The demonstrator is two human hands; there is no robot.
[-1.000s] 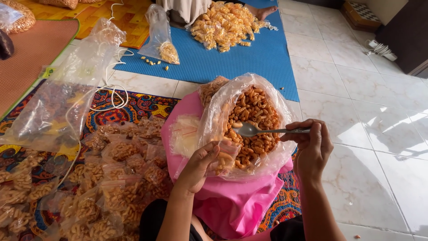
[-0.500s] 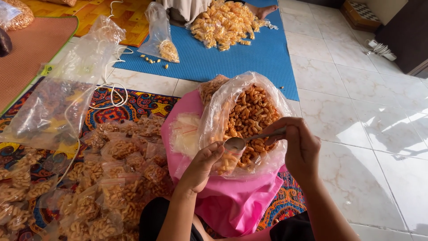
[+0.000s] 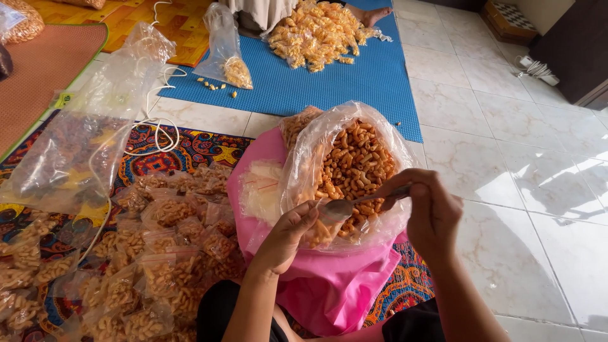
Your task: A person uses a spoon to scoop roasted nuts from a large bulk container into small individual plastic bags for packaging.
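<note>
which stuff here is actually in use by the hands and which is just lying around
In use:
- right hand holding the metal spoon
- left hand holding a small clear bag
- big clear bag of orange snacks on the pink bag

Lying about:
- filled small packets
- empty clear bag
- white cord
- blue mat with a packet pile

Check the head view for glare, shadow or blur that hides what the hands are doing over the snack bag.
Head view: daylight glare sits on the white floor tiles at right, clear of the work. The big clear bag shows mild sheen, yet the orange snacks inside read sharply. The spoon is slightly soft, as is the right hand; the left hand is crisp. Shadows are soft.
</note>
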